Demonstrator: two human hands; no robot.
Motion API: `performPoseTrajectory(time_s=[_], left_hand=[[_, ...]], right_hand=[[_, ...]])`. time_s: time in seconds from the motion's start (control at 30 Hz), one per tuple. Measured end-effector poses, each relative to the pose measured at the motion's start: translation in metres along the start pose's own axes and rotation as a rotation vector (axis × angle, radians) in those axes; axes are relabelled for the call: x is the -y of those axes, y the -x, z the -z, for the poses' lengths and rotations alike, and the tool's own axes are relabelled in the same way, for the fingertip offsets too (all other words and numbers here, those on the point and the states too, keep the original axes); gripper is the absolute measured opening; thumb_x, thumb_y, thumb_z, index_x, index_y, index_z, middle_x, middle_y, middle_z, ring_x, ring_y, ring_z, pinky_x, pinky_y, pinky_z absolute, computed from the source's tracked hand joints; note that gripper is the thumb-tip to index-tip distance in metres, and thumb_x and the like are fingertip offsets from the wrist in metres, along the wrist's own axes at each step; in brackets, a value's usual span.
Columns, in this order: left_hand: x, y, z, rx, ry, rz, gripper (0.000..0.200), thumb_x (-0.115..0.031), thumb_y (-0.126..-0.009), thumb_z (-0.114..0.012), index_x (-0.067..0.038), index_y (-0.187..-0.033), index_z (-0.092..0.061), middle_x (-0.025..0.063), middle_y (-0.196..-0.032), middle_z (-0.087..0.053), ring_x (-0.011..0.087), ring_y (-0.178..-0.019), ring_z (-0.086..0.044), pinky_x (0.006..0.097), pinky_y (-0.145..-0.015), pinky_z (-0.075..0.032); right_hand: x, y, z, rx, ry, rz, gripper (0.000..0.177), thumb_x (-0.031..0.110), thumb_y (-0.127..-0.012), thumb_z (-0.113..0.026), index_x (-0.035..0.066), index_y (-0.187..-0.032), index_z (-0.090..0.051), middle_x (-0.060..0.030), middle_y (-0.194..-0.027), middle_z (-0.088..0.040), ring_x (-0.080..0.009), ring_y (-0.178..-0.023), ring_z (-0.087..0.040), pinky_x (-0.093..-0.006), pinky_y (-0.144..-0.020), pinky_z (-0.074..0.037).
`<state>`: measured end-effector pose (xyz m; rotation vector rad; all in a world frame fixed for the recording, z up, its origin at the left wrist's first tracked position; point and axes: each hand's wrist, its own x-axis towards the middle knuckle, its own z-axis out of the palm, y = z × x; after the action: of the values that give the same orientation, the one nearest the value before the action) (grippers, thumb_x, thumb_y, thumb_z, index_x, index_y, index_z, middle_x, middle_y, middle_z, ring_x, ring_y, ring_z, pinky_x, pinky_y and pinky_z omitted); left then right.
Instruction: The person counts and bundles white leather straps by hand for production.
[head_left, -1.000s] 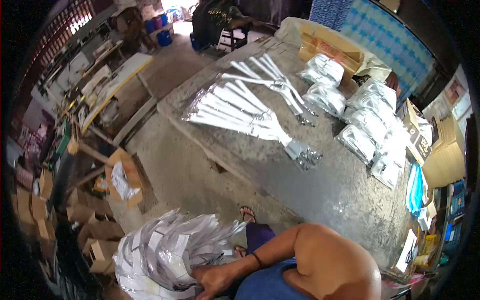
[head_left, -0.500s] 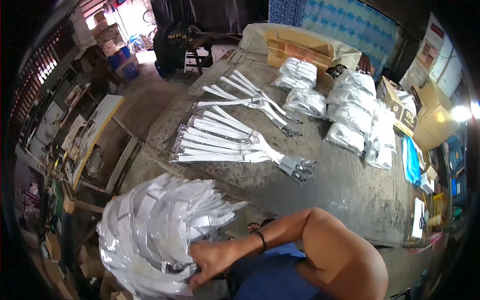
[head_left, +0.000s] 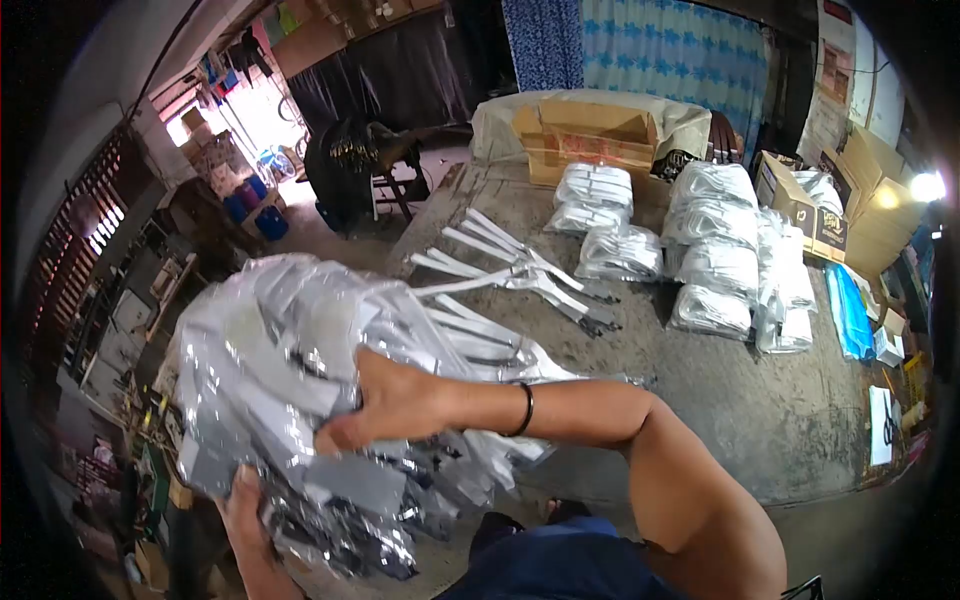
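A large bundle of white straps [head_left: 285,385] in clear plastic sleeves fills the left foreground, its grey and dark ends hanging toward me. My left hand [head_left: 245,510] grips it from the lower left, thumb on top; the other fingers are hidden. From the right, my right hand [head_left: 390,405] clasps the middle of the bundle, with its fingertips out of sight among the sleeves. Just behind, on the table, lie fanned sleeved straps [head_left: 480,335], partly covered by the bundle. Farther back is a smaller group of similar straps [head_left: 520,265].
The large grey table [head_left: 720,420] carries stacks of plastic-wrapped packs [head_left: 710,250] and an open cardboard box [head_left: 570,145]. At its right edge are a blue plastic bag [head_left: 848,312] and scissors [head_left: 888,420] on white paper. A workbench [head_left: 150,340] stands at left.
The bundle has risen and turned, bringing its grey ends toward me. My right hand has moved up with it, and my left hand has come into view. The camera has tilted upward.
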<state>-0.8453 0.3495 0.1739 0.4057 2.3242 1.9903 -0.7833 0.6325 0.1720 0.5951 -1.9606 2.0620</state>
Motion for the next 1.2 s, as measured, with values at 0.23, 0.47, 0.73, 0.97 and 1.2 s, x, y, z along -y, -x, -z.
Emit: performPoseTrajectory(time_s=[0.23, 0.47, 0.73, 0.97, 1.2], left_hand=[[-0.087, -0.190, -0.134, 0.230, 0.063, -0.318, 0.050, -0.034, -0.090, -0.057, 0.003, -0.123, -0.053, 0.0110, -0.116, -0.058, 0.0195, -0.104, -0.057, 0.0323, -0.091, -0.044], [-0.134, -0.303, -0.289, 0.500, 0.215, -0.608, 0.034, -0.023, -0.085, -0.068, -0.001, -0.109, -0.062, 0.0046, -0.099, -0.064, 0.0109, -0.085, -0.059, 0.0255, -0.074, -0.049], [0.089, -0.288, -0.486, 0.909, 0.332, 0.027, 0.033, -0.019, -0.086, -0.068, -0.001, -0.112, -0.059, 0.0047, -0.106, -0.061, 0.0141, -0.095, -0.057, 0.0292, -0.080, -0.049], [0.299, -0.185, -0.589, 0.826, 0.566, 0.663, 0.045, -0.034, -0.089, -0.063, -0.001, -0.119, -0.056, 0.0103, -0.111, -0.061, 0.0202, -0.101, -0.058, 0.0350, -0.091, -0.044], [0.288, -0.162, -0.600, 0.882, 0.717, 0.889, 0.036, -0.033, -0.090, -0.059, -0.002, -0.109, -0.058, 0.0094, -0.100, -0.063, 0.0217, -0.090, -0.062, 0.0361, -0.082, -0.050]], right_hand=[[0.030, -0.112, 0.163, -0.080, 0.262, 0.085, 0.063, 0.039, -0.071, -0.072, -0.005, -0.113, -0.058, -0.0134, -0.103, -0.064, -0.0203, -0.094, -0.061, -0.0307, -0.081, -0.049], [0.062, -0.149, 0.316, -0.350, 0.508, 0.190, 0.055, 0.036, -0.065, -0.079, -0.006, -0.098, -0.066, -0.0094, -0.083, -0.067, -0.0157, -0.075, -0.061, -0.0272, -0.067, -0.048], [-0.087, 0.020, 0.457, -0.501, 0.727, -0.438, 0.079, 0.044, -0.062, -0.081, -0.007, -0.116, -0.055, -0.0160, -0.102, -0.063, -0.0233, -0.096, -0.058, -0.0338, -0.084, -0.046], [-0.194, 0.138, 0.479, -0.407, 0.536, -1.165, 0.071, 0.043, -0.061, -0.083, -0.007, -0.106, -0.060, -0.0119, -0.094, -0.066, -0.0193, -0.087, -0.058, -0.0322, -0.079, -0.046], [-0.221, 0.180, 0.493, -0.471, 0.278, -1.016, 0.053, 0.038, -0.069, -0.079, -0.003, -0.100, -0.067, -0.0096, -0.088, -0.067, -0.0158, -0.078, -0.059, -0.0298, -0.073, -0.046]])
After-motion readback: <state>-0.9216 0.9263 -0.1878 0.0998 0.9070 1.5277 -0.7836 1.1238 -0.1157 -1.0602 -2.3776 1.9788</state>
